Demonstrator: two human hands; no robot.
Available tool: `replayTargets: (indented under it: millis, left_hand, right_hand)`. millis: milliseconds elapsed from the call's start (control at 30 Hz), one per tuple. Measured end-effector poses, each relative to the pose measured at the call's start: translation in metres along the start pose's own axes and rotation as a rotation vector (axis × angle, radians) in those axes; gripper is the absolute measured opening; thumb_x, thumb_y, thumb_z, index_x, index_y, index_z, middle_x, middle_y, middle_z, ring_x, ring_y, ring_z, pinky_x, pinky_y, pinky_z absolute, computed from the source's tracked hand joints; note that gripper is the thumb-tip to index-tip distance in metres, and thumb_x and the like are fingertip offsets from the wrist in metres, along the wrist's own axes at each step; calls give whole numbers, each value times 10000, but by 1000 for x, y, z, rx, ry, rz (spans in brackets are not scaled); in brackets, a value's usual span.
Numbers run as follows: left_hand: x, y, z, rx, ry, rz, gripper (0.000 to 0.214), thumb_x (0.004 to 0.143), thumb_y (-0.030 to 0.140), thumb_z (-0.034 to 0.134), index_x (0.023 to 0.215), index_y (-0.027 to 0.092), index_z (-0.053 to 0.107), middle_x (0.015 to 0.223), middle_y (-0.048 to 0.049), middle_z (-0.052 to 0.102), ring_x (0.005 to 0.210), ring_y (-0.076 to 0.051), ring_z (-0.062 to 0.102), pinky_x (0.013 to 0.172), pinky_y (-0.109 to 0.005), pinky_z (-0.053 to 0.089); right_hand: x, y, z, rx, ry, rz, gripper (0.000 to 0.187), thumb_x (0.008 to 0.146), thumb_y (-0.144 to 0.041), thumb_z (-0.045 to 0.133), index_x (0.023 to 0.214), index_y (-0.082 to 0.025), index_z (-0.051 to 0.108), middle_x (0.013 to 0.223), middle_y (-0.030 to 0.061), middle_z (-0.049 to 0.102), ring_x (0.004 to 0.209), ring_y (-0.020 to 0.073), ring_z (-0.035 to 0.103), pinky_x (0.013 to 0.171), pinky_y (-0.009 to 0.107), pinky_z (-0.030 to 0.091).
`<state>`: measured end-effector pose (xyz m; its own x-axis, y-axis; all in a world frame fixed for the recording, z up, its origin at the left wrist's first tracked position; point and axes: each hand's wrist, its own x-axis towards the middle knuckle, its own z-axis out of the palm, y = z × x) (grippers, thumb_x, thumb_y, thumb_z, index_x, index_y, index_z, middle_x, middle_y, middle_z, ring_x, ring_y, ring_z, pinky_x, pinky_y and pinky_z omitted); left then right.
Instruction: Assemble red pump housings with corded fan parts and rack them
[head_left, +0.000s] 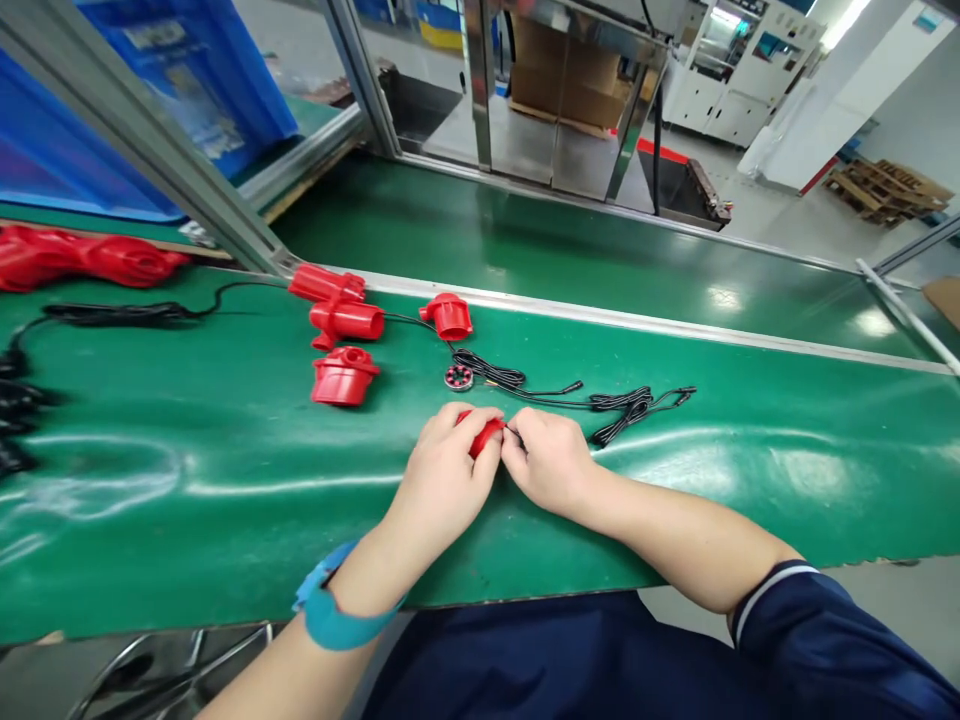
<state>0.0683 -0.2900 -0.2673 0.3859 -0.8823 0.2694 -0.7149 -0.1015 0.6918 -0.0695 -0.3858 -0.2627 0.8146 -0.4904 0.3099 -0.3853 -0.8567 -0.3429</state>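
Note:
My left hand [444,470] and my right hand [547,460] meet over a small red plastic part [486,434] on the green table [225,500]. Both hands are closed around it, and the right fingers pinch at a thin black wire on its right side. Bundled black wires [622,408] lie just beyond my right hand. A small round impeller [458,377] sits beyond my hands. Further left lie three more red plastic parts: a cap [343,376], a tube-shaped piece [346,320] and a round housing [448,315] with a black wire running from it.
A green conveyor belt [570,250] runs behind the table past a metal rail. Red parts [75,258] and black cables [112,314] lie at the far left. A blue crate [187,80] stands behind a metal frame post. A blue strap circles my left wrist.

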Motion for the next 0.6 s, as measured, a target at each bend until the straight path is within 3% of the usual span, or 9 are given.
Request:
replayTargets:
  millis: [133, 300, 600]
  left_hand:
    - [-4, -2, -3, 72, 19, 62, 279, 951, 324, 488, 1079, 199, 703, 1041, -97, 660, 975, -280, 645, 919, -425, 508]
    - [-6, -1, -7, 29, 43, 63, 225, 954, 267, 498, 1041, 186, 690, 1017, -85, 672, 945, -242, 658, 897, -381, 521]
    - [-7, 2, -3, 27, 36, 99, 195, 916, 187, 504, 978, 166, 688, 985, -89, 677, 959, -234, 651, 902, -371, 527]
  right_hand:
    - [-1, 2, -2, 36, -78, -37, 240, 1062, -247, 426, 971, -156, 629, 893, 95, 749, 782, 202, 695, 711, 307, 504]
    - [-4, 3, -4, 138, -27, -94, 237, 1066, -228, 447, 1070, -147, 670, 1036, 112, 755, 943, 206, 702, 860, 317, 543]
    - [2, -8, -5, 53, -229, -31, 195, 1023, -190, 508, 987, -112, 683, 909, 104, 739, 785, 224, 683, 699, 335, 494]
